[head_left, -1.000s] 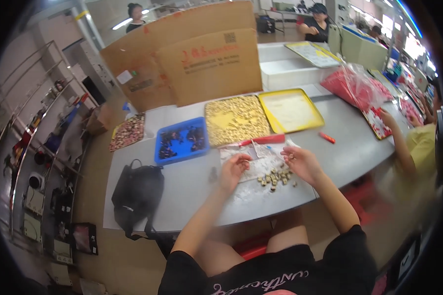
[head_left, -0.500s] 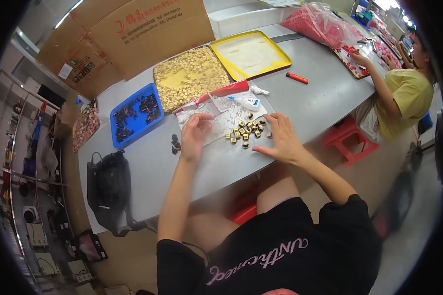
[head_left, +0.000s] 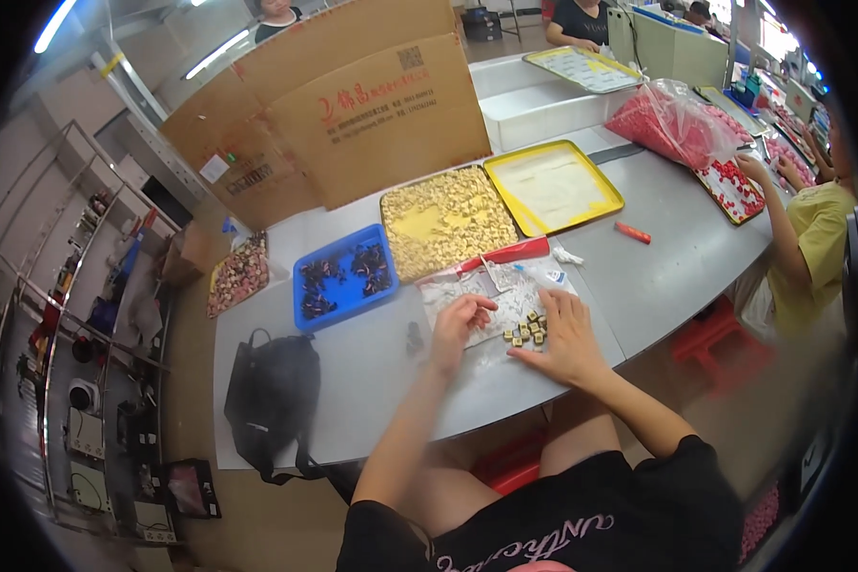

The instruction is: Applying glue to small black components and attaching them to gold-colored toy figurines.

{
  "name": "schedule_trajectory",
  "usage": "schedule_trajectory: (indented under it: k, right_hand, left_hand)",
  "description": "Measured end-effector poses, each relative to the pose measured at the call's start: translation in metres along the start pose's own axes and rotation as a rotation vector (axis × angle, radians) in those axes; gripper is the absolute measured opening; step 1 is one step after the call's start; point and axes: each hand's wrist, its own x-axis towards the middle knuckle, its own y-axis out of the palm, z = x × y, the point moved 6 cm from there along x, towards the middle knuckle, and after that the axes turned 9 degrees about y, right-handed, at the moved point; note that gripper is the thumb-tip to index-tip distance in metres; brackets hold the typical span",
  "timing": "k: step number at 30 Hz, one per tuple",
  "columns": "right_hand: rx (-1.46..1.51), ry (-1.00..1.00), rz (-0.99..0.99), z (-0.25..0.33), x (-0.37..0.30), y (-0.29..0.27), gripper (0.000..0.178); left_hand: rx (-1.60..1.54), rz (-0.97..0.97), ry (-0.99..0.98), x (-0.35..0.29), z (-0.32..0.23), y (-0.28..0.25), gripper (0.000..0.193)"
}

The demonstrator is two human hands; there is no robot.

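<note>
Small gold-and-black cubes [head_left: 516, 339] lie in a loose cluster on the table at the near edge of a spotted white sheet [head_left: 444, 294]. My right hand [head_left: 574, 341] lies over the right side of the cluster, palm down with fingers stretched and thumb apart, hiding some cubes. To the left of the cubes, my left hand [head_left: 461, 329] hovers with curled fingers; whether anything is in them is hidden. A white glue bottle [head_left: 555, 277] with a blue label sits just beyond my right fingertips. Left of my left hand are a few dark pieces [head_left: 414, 338], blurred.
Beyond the sheet stand a blue tray [head_left: 303, 270] of dark pieces, a tray [head_left: 388, 205] of cream pieces and a yellow-rimmed tray [head_left: 596, 172]. A black backpack [head_left: 275, 391] occupies the left. At right, a co-worker [head_left: 818, 229] sits by a bag of pink pieces [head_left: 672, 124].
The view has tilted up and turned left, so the table appears farther right. My right hand has come in over the cubes. The fingers of my left hand have curled tighter.
</note>
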Motion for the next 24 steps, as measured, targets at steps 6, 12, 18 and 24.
schedule_trajectory:
  k: [6, 12, 18, 24]
  right_hand:
    - [-0.023, -0.037, -0.006, 0.015, 0.003, -0.001, 0.089]
    - [-0.035, 0.021, -0.038, 0.023, 0.003, 0.013, 0.079]
    - [-0.074, 0.049, -0.08, 0.028, 0.007, 0.013, 0.059]
    - [-0.078, 0.033, -0.111, 0.027, 0.008, 0.014, 0.04]
  left_hand:
    - [0.081, 0.086, 0.033, 0.002, -0.002, 0.0, 0.029]
    - [0.086, 0.094, 0.007, 0.002, 0.006, -0.003, 0.028]
    - [0.157, 0.082, 0.014, 0.003, 0.005, -0.003, 0.026]
    - [0.205, 0.089, 0.026, 0.003, 0.003, -0.001, 0.025]
